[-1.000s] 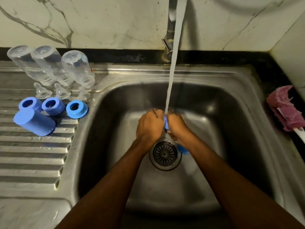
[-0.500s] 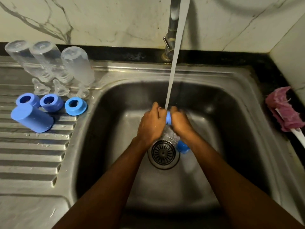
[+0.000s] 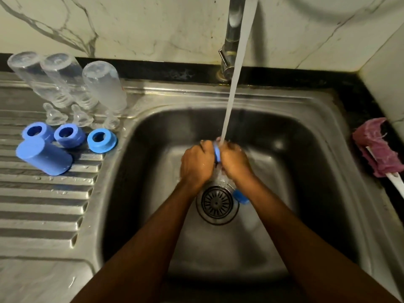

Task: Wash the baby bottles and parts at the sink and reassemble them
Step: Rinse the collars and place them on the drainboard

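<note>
left hand (image 3: 196, 165) + right hand (image 3: 235, 162) | both curled round blue cap (image 3: 217, 153) | cap between them, under water stream (image 3: 231, 95)

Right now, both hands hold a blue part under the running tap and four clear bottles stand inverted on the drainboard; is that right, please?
Not four: the head view shows three clear bottles inverted on the drainboard. Left hand and right hand hold the blue part under the tap.

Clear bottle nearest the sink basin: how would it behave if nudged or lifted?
The clear bottle stands inverted on its narrow neck, so a nudge would probably tip it. It looks empty, so it is likely light. Its fogged, wet-looking wall may be slippery.
</note>
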Demonstrator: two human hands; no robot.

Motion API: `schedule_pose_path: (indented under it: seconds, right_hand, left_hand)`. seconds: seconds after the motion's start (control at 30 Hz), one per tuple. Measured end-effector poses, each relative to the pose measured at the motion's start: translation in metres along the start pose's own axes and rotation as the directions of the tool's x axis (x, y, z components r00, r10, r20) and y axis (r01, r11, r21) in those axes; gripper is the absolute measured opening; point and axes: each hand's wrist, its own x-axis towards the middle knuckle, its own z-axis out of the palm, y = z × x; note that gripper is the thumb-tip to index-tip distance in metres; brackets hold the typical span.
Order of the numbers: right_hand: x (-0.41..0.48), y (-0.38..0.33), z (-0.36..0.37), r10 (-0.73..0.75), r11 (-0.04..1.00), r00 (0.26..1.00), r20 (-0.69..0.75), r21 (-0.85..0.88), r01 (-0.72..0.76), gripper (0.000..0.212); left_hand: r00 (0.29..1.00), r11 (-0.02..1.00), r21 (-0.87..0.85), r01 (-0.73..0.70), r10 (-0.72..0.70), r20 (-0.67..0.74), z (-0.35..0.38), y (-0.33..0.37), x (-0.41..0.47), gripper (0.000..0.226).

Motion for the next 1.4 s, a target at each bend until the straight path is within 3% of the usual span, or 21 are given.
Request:
schedule_pose_path:
  seconds: [0.03,0.07,0.1,0.13,0.17,0.2,0.27,0.37,0.43,0.5,0.57,0.63,0.73,0.8,0.9,0.97,1.07,1.17,1.23,1.33,1.4]
  right_hand:
    - [-0.002,0.004,0.002,-0.19,0.98,0.975,-0.114,-0.09,0.18,0.037]
    - [-0.003,0.004,0.003,-0.274,0.96,0.948,-0.162,-0.112,0.258,0.033]
    - [-0.003,-0.001,0.002,-0.218,0.976,0.966,-0.139,-0.02,0.217,0.034]
    - [-0.001,-0.009,0.0,-0.041,0.988,0.997,-0.064,0.143,0.05,0.04]
    - [0.0,-0.014,-0.005,0.157,0.955,0.983,0.09,0.239,-0.175,0.047]
    - [0.002,-0.016,-0.008,0.259,0.909,0.94,0.224,0.272,-0.315,0.053]
    - [0.001,-0.009,-0.01,0.307,0.893,0.908,0.286,0.243,-0.378,0.059]
    - [0.004,0.0,-0.01,0.272,0.86,0.914,0.302,0.349,-0.372,0.056]
    - [0.006,0.005,-0.015,0.257,0.848,0.912,0.319,0.379,-0.371,0.054]
    - [0.011,0.012,-0.021,0.224,0.902,0.947,0.231,0.319,-0.291,0.055]
    - [0.021,0.022,-0.027,0.069,0.988,0.997,0.026,0.134,-0.072,0.047]
    - [0.024,0.023,-0.036,-0.134,0.991,0.981,-0.137,-0.03,0.131,0.036]
    - [0.008,0.008,-0.033,-0.295,0.948,0.956,-0.004,-0.124,0.292,0.023]
    - [0.001,0.007,-0.024,-0.294,0.913,0.953,0.072,-0.275,0.302,0.037]
    - [-0.013,0.005,-0.015,-0.225,0.956,0.967,0.116,-0.165,0.242,0.045]
    - [-0.012,0.005,-0.017,-0.206,0.948,0.968,0.146,-0.216,0.235,0.049]
    - [-0.006,0.0,-0.019,-0.247,0.904,0.969,0.009,-0.357,0.234,0.058]
    - [-0.019,0.0,-0.006,-0.239,0.946,0.97,0.051,-0.212,0.244,0.056]
    - [-0.019,0.003,-0.008,-0.194,0.969,0.978,0.072,-0.139,0.202,0.047]
    - [-0.006,0.0,-0.02,-0.205,0.939,0.977,-0.06,-0.293,0.179,0.049]
    - [-0.008,-0.004,-0.014,-0.235,0.935,0.967,-0.102,-0.294,0.196,0.056]
  left_hand:
    - [0.998,0.992,-0.105,0.068,-0.067,0.019,0.001,0.003,0.001,0.049]
    - [0.998,0.987,-0.143,0.068,-0.066,0.016,0.0,0.006,0.0,0.049]
    - [1.0,0.996,-0.095,0.005,-0.005,0.0,-0.003,0.006,-0.002,0.049]
    - [0.995,0.995,-0.015,-0.095,0.094,-0.032,-0.006,0.005,-0.003,0.048]
    - [0.981,0.981,0.05,-0.187,0.189,-0.051,-0.009,0.0,-0.003,0.047]
    - [0.968,0.968,0.071,-0.239,0.243,-0.06,-0.011,-0.002,-0.005,0.046]
    - [0.978,0.978,-0.012,-0.207,0.207,-0.007,-0.01,-0.005,-0.005,0.039]
    - [0.989,0.952,-0.305,-0.014,0.059,0.138,-0.001,-0.004,-0.004,0.031]
    - [0.983,0.931,-0.365,-0.033,0.096,0.155,0.0,-0.006,-0.004,0.039]
    - [0.983,0.915,-0.39,-0.103,0.153,0.1,-0.003,-0.009,-0.002,0.048]
    - [0.978,0.934,-0.309,-0.177,0.201,0.047,-0.006,-0.016,0.001,0.05]
    - [0.966,0.96,-0.15,-0.238,0.249,0.064,-0.008,-0.022,0.004,0.049]
    - [0.939,0.953,-0.083,-0.29,0.301,0.164,-0.004,-0.023,0.006,0.048]
    - [0.922,0.938,-0.113,-0.329,0.344,0.177,0.004,-0.024,0.006,0.043]
    - [0.915,0.917,-0.099,-0.387,0.395,0.084,0.008,-0.032,0.012,0.02]
    - [0.93,0.929,-0.082,-0.362,0.365,0.029,0.007,-0.034,0.018,0.017]
    - [0.927,0.925,-0.111,-0.364,0.371,0.048,0.012,-0.028,0.01,0.023]
    - [0.894,0.891,-0.129,-0.436,0.445,0.052,0.013,-0.033,0.008,0.034]
    - [0.906,0.905,-0.084,-0.417,0.422,0.048,0.007,-0.038,0.016,0.027]
    - [0.933,0.934,-0.023,-0.357,0.357,0.033,0.007,-0.033,0.018,0.017]
    - [0.916,0.917,-0.062,-0.393,0.396,0.055,0.014,-0.031,0.014,0.018]
